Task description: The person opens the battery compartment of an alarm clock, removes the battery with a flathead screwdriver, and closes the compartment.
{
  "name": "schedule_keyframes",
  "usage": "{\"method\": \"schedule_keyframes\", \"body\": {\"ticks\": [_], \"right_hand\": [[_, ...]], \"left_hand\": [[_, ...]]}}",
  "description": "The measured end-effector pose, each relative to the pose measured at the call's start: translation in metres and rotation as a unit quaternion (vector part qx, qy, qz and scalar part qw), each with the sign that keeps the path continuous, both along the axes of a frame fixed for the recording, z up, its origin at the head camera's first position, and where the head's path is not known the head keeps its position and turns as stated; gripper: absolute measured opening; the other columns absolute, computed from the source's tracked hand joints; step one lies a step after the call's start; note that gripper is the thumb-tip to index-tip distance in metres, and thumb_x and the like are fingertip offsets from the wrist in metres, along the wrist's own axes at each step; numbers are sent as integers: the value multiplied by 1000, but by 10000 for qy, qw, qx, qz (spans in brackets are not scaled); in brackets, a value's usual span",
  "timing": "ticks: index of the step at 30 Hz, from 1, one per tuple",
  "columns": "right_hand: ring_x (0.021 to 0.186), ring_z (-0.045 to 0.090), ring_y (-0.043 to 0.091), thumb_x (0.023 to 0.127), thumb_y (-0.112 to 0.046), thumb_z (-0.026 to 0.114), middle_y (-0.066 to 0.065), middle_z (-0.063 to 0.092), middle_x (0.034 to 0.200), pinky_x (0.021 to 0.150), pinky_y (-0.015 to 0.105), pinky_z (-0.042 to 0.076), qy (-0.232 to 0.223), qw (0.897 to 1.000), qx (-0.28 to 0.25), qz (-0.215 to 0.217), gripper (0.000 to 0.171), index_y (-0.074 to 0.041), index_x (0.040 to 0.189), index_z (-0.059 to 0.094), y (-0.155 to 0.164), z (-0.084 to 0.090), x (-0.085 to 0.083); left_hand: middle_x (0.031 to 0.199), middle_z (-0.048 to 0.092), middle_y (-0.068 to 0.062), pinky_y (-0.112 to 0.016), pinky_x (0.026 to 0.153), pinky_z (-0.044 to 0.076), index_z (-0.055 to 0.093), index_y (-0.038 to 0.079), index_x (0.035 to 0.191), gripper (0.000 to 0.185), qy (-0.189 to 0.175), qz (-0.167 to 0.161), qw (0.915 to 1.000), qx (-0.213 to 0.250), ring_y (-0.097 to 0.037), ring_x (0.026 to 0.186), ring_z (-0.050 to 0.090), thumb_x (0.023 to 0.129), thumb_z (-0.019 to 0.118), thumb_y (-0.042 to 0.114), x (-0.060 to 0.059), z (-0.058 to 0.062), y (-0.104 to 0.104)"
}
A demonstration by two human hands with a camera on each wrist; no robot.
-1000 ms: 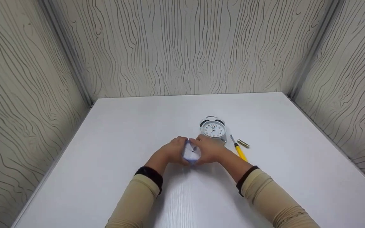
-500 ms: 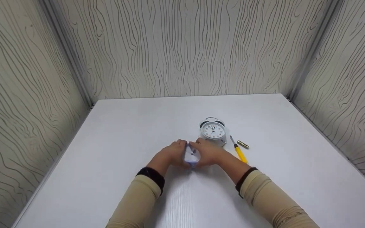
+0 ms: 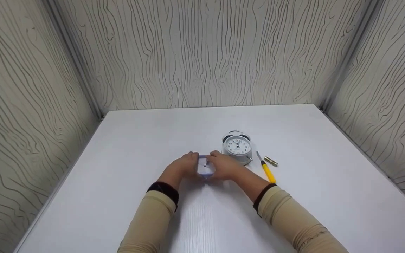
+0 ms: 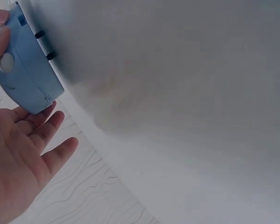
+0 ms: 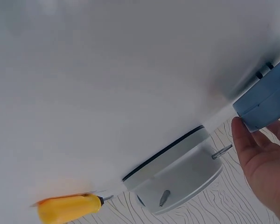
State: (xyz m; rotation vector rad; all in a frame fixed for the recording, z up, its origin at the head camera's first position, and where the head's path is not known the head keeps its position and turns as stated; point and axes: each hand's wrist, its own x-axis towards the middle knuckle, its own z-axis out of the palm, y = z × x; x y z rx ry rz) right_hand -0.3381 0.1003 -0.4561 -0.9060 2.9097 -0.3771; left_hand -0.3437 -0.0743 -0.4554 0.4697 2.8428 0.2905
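Note:
A small blue clock (image 3: 205, 167) with a pale face and dark hands is held between both hands near the middle of the table. My left hand (image 3: 185, 166) grips its left side, and my right hand (image 3: 225, 166) grips its right side. In the left wrist view, the blue case (image 4: 31, 63) shows a round white button and two short black feet close to the tabletop; whether they touch it I cannot tell. Some fingers of the left hand (image 4: 18, 154) are spread below the case. In the right wrist view, fingers of the right hand (image 5: 263, 163) touch the case's lower edge.
A white twin-bell alarm clock (image 3: 237, 146) stands just beyond my right hand. To its right lie a screwdriver with a yellow handle (image 3: 268, 173) and a gold-coloured battery (image 3: 270, 161). Wood-patterned panels (image 3: 202, 52) enclose the white table (image 3: 135, 140) at the back and sides.
Both hands have shifted a little to the left with the blue clock between them, turning it slightly. The white alarm clock, screwdriver and battery have stayed put.

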Motion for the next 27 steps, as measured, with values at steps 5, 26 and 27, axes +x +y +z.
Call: {"method": "schedule_keyframes", "body": {"ticks": [5,26,27], "right_hand": [[102,55,28,70,-48,72,16,49,123,89,39,46,90,9998,-86,-150,74,-5,128,51,-14,0,-8],[85,59,26,79,-18,67,11,60,93,81,36,49,394,9969,212,-640,22,-1,93,65,-61,5,-40],[85,59,26,80,-18,67,11,60,93,81,36,49,384,9967,213,-682,22,-1,93,65,-62,5,-40]], "left_hand": [[138,38,-17,-40,106,29,27,1,141,96,-185,374,9990,154,-30,129,34,70,72,49,-9,0,-11],[127,53,-12,-43,104,32,56,15,127,55,51,1167,9917,545,-30,122,44,79,63,42,-36,4,-38],[128,53,-13,-43,104,32,55,14,127,55,41,1213,9909,579,-30,122,44,80,63,41,-37,4,-38]]}}
